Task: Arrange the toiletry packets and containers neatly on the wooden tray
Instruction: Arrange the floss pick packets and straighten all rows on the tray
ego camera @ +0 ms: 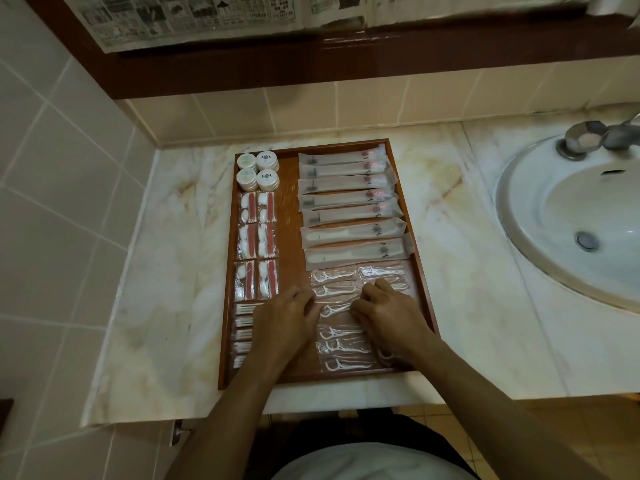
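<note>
Counter [467, 271]: pale marble with tan veining, set into a corner.
Walls [52, 188]: cream tiles, pale grout.
Sink [568, 216]: white oval basin at right, metal drain [586, 240], metal tap [595, 136].
Ledge [346, 64]: dark brown wood, with newspaper [194, 15] above it.
Floor [436, 415]: tan tiles.
Light: dim, warm.

We see two bare forearms, with no sleeves reaching the wrists, and no watch, ring or glove shows on our left hand [291, 317] or right hand [388, 313]. Below them our torso wears a white top, with dark cloth around it at the waist.
</note>
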